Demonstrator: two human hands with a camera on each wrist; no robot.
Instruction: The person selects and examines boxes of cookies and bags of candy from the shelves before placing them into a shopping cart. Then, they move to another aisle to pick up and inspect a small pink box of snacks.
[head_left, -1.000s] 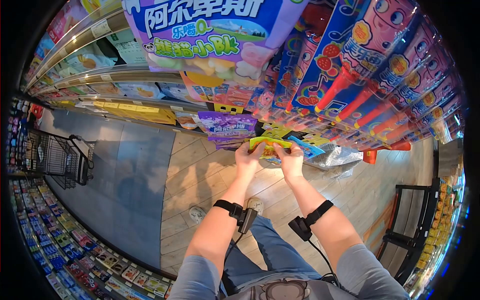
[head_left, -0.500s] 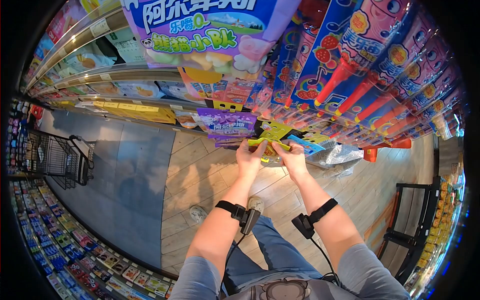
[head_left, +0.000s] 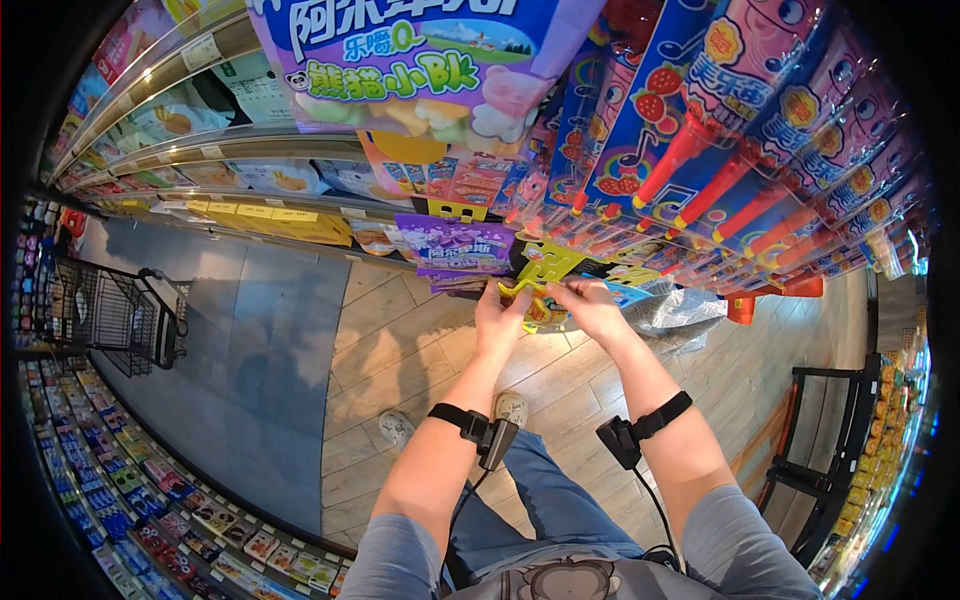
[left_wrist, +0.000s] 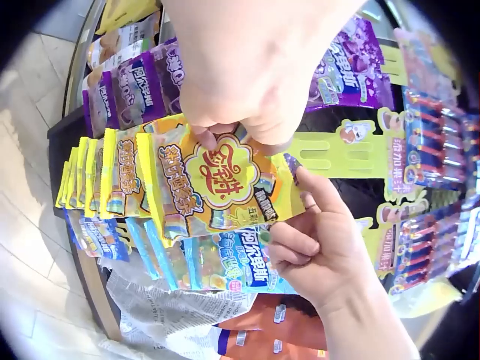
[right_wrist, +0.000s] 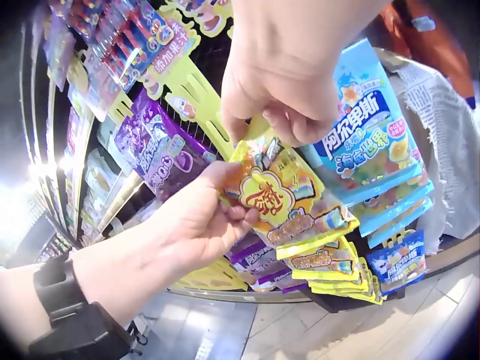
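A yellow candy bag with a round flower logo is at the front of a row of matching bags. My left hand pinches its edge, with the thumb lying over the printed front in the right wrist view. At the bag's yellow top corner, my right hand pinches with thumb and forefinger. The bag's top edge looks bent between the hands in the head view. Purple candy bags hang on the left hand's side, and blue candy bags hang close beside the right hand.
A large purple candy bag and rows of pink-and-blue lollipop packs hang above the hands. Crumpled grey printed sheeting lies to the right, below the rack. A shopping cart stands at far left on the floor.
My right hand has shifted a little to the right and its wrist has turned. My left hand has hardly moved. The bag's top edge has tilted and bent.
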